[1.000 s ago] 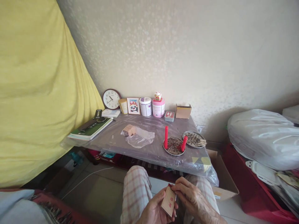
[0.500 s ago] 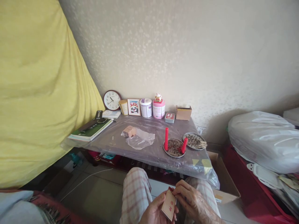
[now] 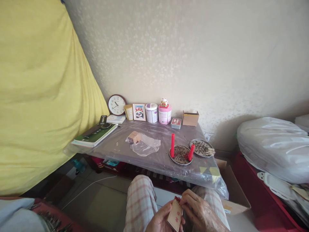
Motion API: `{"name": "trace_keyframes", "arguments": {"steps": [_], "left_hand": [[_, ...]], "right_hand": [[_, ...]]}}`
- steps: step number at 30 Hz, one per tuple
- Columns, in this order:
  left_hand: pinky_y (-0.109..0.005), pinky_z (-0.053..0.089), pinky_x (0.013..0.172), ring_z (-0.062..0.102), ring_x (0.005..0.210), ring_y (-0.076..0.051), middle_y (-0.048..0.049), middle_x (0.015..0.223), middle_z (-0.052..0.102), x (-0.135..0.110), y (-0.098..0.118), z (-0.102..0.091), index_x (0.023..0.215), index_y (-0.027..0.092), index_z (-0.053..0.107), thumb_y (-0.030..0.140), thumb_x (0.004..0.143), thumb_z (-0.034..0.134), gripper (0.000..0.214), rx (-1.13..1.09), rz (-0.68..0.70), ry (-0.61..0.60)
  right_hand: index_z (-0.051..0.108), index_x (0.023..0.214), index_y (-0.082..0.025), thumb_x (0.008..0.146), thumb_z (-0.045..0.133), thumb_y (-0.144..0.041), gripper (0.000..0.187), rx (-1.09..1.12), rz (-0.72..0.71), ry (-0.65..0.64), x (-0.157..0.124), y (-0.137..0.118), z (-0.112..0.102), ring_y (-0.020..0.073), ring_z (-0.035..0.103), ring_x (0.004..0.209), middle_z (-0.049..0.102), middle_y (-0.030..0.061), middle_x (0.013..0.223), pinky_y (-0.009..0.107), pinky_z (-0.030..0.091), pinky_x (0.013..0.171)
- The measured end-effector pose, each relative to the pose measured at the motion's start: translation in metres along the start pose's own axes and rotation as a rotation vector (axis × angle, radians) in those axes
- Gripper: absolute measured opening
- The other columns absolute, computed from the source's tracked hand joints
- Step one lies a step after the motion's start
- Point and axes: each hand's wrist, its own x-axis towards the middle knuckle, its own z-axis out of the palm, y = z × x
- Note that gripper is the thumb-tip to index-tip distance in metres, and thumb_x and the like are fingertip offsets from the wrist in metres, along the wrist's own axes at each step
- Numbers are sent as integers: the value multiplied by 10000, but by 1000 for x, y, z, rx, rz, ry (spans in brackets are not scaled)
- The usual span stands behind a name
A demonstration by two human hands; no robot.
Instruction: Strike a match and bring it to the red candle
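Cardboard matchbox (image 3: 175,216) clasped in the left hand's (image 3: 160,220) grip; right hand (image 3: 196,207) at its match-filled end (can't tell that grip); red candles (image 3: 173,145) beyond, one tilted.

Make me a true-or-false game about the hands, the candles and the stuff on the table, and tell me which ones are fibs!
1. The left hand holds the matchbox. True.
2. A red candle lies flat on the table. False: the taller candle stands upright on a round plate, and the shorter candle there leans.
3. The cat figurine sits on the pink-and-white tin. True.
4. A hand touches the panda picture. False: the right hand is at the matchbox's end, too.
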Motion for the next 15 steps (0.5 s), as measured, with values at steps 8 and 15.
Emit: {"name": "trace_keyframes", "arguments": {"steps": [8,15], "left_hand": [[-327,379,664,690,637,-207,-67,760,805,6,-5,-8,1058,202,638,605,624,828,622,36,57,-16],[-342,393,666,687,637,-218,-76,774,797,5,0,-4,1114,205,630,603,623,827,662,73,83,-33]], "right_hand": [[574,894,-232,1017,412,-201,206,-35,35,-5,-4,6,6,150,672,760,659,27,905,248,567,710],[509,820,-254,926,428,-116,192,-78,58,73,-6,12,1,128,656,656,653,-15,787,212,555,623]]}}
